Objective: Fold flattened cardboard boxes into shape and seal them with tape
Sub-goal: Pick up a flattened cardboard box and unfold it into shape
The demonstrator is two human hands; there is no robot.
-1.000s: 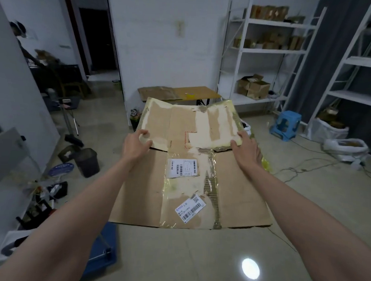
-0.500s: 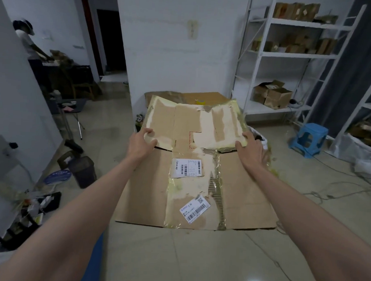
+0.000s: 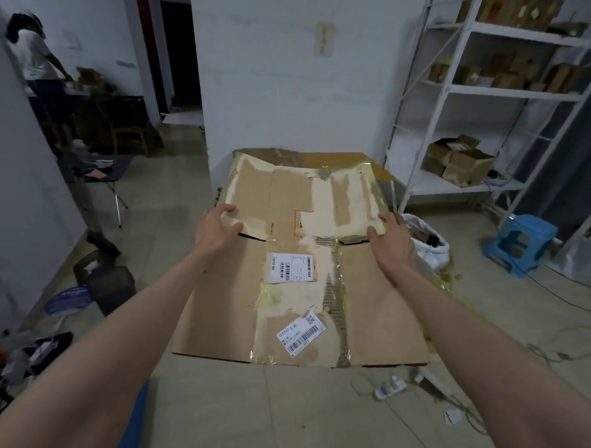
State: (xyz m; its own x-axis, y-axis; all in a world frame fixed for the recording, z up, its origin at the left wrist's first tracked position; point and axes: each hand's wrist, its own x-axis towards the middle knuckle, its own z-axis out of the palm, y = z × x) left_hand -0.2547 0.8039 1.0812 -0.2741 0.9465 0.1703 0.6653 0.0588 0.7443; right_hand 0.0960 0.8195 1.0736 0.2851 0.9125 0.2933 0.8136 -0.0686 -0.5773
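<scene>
Cardboard box [image 3: 284,291]: flattened, held at frame centre.
Left hand [image 3: 216,232]: far flap's left corner gripped.
Right hand [image 3: 390,238]: right corner gripped.
Surroundings: shelves [image 3: 496,93] upper right; stool [image 3: 520,242] at right.

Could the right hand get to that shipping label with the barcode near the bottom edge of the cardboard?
Probably yes: the right hand grips the flattened box's far flap, and the label lies uncovered nearer the person.

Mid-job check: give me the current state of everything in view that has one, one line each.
Flattened cardboard box: still flat, held up, far flaps bent upward.
Left hand: grips the left far flap.
Right hand: grips the right far flap.
Shipping labels: stuck on, lower one peeling.
Shelf boxes: flaps open.
Blue stool: upright.
</scene>
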